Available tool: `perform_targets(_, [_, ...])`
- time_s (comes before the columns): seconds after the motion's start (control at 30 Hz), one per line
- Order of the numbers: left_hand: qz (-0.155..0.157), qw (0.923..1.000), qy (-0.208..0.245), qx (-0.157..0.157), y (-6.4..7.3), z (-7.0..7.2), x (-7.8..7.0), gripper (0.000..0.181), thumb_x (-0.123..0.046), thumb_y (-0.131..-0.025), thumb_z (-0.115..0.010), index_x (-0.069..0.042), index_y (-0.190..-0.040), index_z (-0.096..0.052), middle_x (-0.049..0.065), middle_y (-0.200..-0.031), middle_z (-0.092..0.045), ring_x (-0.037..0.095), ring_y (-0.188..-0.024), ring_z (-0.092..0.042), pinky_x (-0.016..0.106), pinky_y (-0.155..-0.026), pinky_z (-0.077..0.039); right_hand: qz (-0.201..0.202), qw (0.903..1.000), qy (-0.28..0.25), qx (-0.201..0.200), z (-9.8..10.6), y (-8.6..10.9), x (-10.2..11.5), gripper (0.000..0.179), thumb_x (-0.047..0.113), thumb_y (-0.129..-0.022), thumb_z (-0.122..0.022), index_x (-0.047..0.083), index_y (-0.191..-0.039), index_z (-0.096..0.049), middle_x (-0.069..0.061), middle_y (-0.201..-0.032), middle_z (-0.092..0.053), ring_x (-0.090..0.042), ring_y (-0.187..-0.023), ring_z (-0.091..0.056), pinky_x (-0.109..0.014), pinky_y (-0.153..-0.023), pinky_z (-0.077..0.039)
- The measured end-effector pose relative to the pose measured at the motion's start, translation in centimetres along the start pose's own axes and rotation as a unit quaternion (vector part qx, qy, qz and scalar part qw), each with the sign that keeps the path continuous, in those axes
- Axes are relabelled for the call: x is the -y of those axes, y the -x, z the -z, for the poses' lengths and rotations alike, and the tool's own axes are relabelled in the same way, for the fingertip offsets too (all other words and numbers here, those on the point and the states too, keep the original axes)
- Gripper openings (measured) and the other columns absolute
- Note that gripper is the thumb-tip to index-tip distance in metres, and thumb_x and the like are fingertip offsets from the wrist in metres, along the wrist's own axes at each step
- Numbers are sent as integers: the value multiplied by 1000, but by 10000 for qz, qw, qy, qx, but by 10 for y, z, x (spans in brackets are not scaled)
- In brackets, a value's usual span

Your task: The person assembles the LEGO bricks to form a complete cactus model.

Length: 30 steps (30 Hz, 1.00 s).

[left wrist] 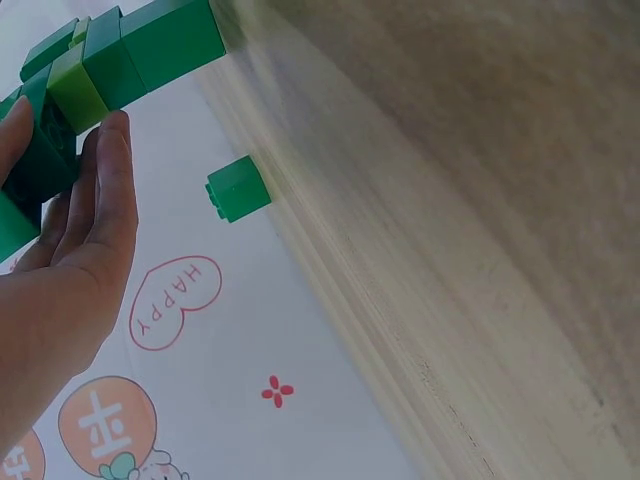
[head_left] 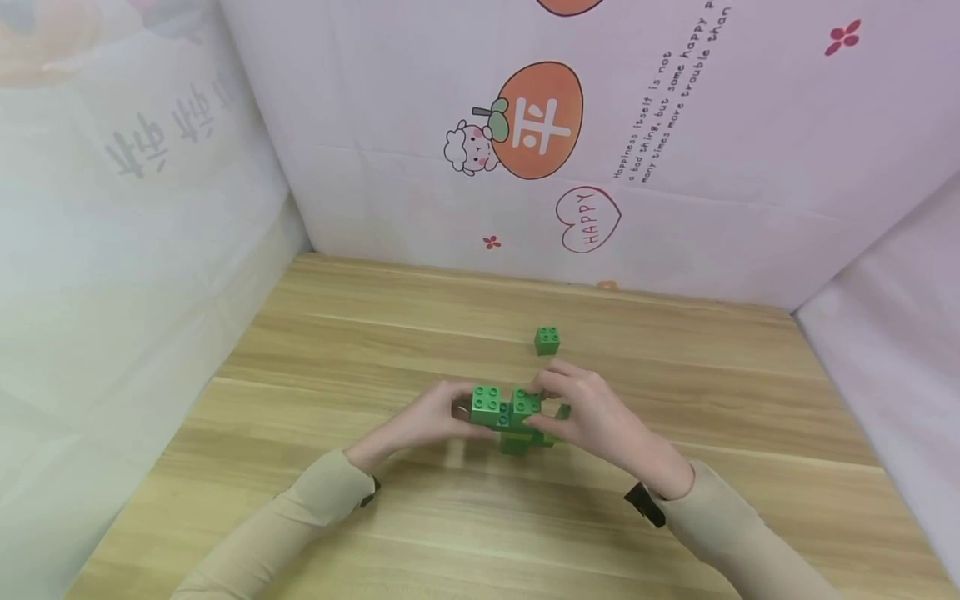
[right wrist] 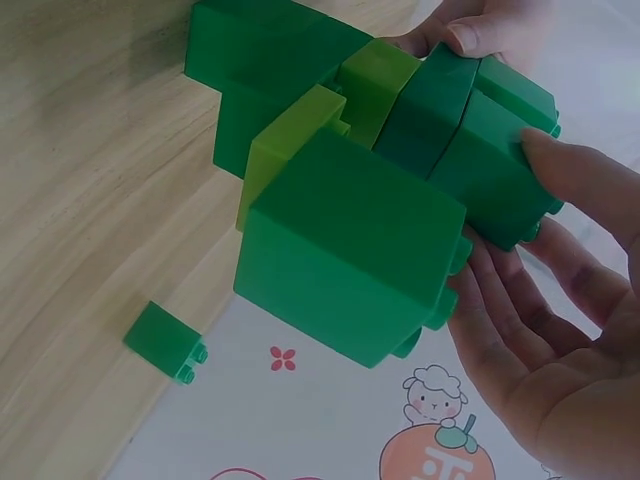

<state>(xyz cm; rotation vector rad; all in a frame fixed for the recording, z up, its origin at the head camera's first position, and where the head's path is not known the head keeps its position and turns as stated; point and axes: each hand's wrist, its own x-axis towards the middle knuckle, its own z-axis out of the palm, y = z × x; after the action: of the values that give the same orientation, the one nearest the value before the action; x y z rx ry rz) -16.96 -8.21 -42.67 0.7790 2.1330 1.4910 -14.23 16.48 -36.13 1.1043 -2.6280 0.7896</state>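
Several green toy building blocks are joined into one build (head_left: 514, 444), with light green pieces (right wrist: 290, 135) between darker ones. My left hand (head_left: 431, 412) grips it from the left, thumb and fingers on either side. On top at the left is a studded green block (head_left: 486, 403). To its right, my right hand (head_left: 596, 414) pinches another studded green block (head_left: 525, 402) between thumb and fingers. In the right wrist view this block (right wrist: 495, 165) sits against a dark green piece (right wrist: 430, 110). The right hand partly hides the build in the head view.
A loose green block (head_left: 547, 340) stands on the wooden table (head_left: 390, 317) beyond the hands. Behind the table rises a white printed cloth (head_left: 405, 192), with more cloth along the left side (head_left: 150, 275) and right side (head_left: 892, 308).
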Motion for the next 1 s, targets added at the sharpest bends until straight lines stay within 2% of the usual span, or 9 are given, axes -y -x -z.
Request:
perform_targets(0.3, [10,10000,-55,-13,0,1,-2,43,-9,-84,-78,-14,-124,-66,3,-121,-71,16,-109,-68,21,-93,-57,91,9997,181,-137,0,1,3,32,7,-71,-88,4,-97,-70,-4,-94,-67,-17,-84,-70,-21,-72,-61])
perform_targets(0.5, [-47,9999,-111,-5,-1,1,-2,42,-8,-84,-78,-13,-124,-66,3,-121,-71,17,-110,-68,21,-93,-57,86,9996,254,-89,0,2,3,33,8,-71,-88,4,-99,-70,-4,-94,-66,-17,-85,-70,-19,-72,-61])
perform_targets(0.73, [-46,9999,-145,-5,-1,0,0,41,-9,-84,-78,-13,-123,-66,4,-120,-72,17,-109,-69,21,-92,-58,379,9990,223,0,4,2,-1,31,12,-76,-85,5,-102,-69,-4,-97,-69,-16,-87,-71,-19,-73,-61])
perform_targets(0.87, [10,9999,-122,-49,-1,0,1,42,-10,-83,-79,-14,-123,-66,3,-120,-72,16,-108,-69,21,-92,-57,484,9986,77,-196,8,-1,-7,27,11,-79,-82,5,-102,-70,-8,-97,-72,-17,-85,-71,-21,-71,-61])
perform_targets(1.0, [-27,9999,-81,-78,-2,0,2,43,-11,-82,-80,-14,-123,-66,4,-119,-72,15,-106,-69,22,-92,-58,396,9984,-50,-397,14,-5,-16,23,5,-81,-79,5,-102,-70,-9,-96,-72,-18,-84,-71,-26,-72,-62])
